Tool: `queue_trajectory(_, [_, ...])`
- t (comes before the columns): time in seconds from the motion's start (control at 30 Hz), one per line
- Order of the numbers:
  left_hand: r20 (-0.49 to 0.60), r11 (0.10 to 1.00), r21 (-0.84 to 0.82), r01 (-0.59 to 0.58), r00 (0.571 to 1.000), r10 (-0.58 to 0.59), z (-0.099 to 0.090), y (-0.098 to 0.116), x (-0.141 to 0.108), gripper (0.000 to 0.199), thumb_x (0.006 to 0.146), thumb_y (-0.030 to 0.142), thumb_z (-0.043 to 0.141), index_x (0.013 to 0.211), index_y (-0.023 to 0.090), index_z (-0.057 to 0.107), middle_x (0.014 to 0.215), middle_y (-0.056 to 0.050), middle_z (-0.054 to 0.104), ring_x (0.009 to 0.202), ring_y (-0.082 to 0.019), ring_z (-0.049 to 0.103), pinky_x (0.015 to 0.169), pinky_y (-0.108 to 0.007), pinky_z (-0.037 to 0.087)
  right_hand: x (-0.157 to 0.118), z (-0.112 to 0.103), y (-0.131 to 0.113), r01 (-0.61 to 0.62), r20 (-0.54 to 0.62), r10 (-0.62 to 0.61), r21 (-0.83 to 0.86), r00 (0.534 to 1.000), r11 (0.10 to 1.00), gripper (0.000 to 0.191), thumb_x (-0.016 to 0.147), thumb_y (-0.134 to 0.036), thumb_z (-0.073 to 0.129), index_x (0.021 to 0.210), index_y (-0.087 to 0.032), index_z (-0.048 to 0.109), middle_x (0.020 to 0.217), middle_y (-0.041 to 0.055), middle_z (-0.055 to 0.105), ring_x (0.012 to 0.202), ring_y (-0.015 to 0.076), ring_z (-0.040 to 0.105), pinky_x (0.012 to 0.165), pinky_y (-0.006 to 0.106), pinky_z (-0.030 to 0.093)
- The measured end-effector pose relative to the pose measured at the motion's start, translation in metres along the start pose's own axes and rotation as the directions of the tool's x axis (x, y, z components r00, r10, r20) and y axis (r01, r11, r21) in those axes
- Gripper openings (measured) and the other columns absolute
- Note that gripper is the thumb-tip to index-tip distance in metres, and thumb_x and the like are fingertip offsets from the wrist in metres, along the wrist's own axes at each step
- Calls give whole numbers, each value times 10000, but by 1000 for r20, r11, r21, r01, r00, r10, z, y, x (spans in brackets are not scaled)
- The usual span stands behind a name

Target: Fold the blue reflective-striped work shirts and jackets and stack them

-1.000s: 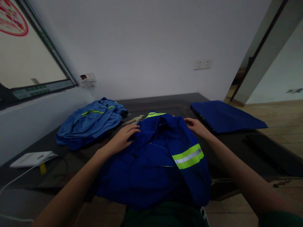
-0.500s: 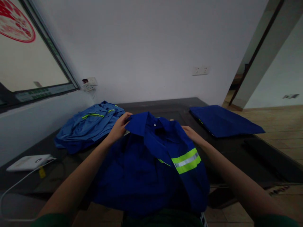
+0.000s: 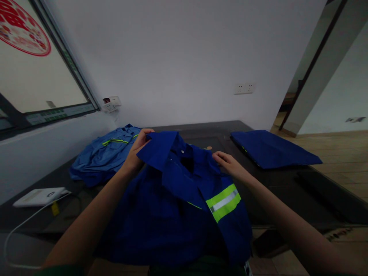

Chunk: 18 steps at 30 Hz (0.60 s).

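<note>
Head view: both hands on a blue jacket [image 3: 172, 218] at the near edge of the desk [image 3: 276, 195].

From where I stand, the left hand [image 3: 139, 148] is closed, fingers pinching one wing of the collar [image 3: 161, 147] and holding it up; the right hand [image 3: 225, 163] is curled nearly into a fist, nipping cloth at the shoulder, above a yellow-and-silver band [image 3: 223, 203] on the sleeve. Paler blue clothes [image 3: 100, 161] lie heaped to the left, behind a white box [image 3: 38, 197] with a cable [image 3: 27, 222]; a folded dark-blue cloth [image 3: 273, 149] lies flat to the right.
</note>
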<state>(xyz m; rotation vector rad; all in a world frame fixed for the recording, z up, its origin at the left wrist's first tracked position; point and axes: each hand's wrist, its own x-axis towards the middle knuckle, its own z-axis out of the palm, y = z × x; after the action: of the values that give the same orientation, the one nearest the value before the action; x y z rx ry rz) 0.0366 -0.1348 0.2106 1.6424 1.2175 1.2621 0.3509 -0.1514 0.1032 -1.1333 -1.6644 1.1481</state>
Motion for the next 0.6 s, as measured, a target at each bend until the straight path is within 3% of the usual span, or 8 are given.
queue_trajectory(0.13, [42,987,-96,132,991,-129,-17,-20,-14,273,714,357,659,917,219,540,909,-11,612,708,-144,584,608,-236,480,2,5,11,-57,22,58,-31,998,998,353,752,-436,650,996,-187,596,772,7,606,678,149,548,593,253,436])
queue_trajectory(0.27, [-81,966,22,256,964,-254,-32,-51,-52,422,712,429,681,1042,211,534,1002,-39,609,814,-169,608,654,-242,494,0,13,19,-50,3,50,-98,999,994,188,729,-351,648,810,-183,633,687,0,602,625,150,539,567,258,411])
queue_trajectory(0.37, [-152,916,41,399,909,-389,-40,-65,-86,500,756,531,623,1130,218,512,989,-43,629,815,-179,629,651,-260,507,-6,18,16,-30,-47,26,-97,999,995,166,748,-354,629,709,-195,605,646,-4,596,593,150,538,550,260,400])
queue_trajectory(0.43, [-177,905,28,426,893,-415,-44,-66,-103,507,756,580,612,1102,219,529,971,-41,644,843,-186,641,688,-271,519,-12,20,10,-5,-106,-8,-116,994,993,178,747,-365,644,693,-204,589,648,-2,600,604,158,544,557,264,401])
queue_trajectory(0.5, [-177,917,32,397,905,-386,-45,-60,-112,511,743,585,639,1090,223,543,1018,-53,654,927,-204,643,761,-288,526,-17,22,3,16,-160,-42,-158,986,987,202,745,-377,666,674,-216,567,639,-2,593,607,163,541,560,268,399])
queue_trajectory(0.6, [-47,926,53,374,927,-372,-40,-49,-115,571,696,539,721,1141,229,542,1084,-79,658,1005,-240,635,845,-327,522,-24,24,-8,70,-195,-112,-210,974,975,255,752,-395,685,649,-226,525,629,-3,560,610,166,528,568,274,402])
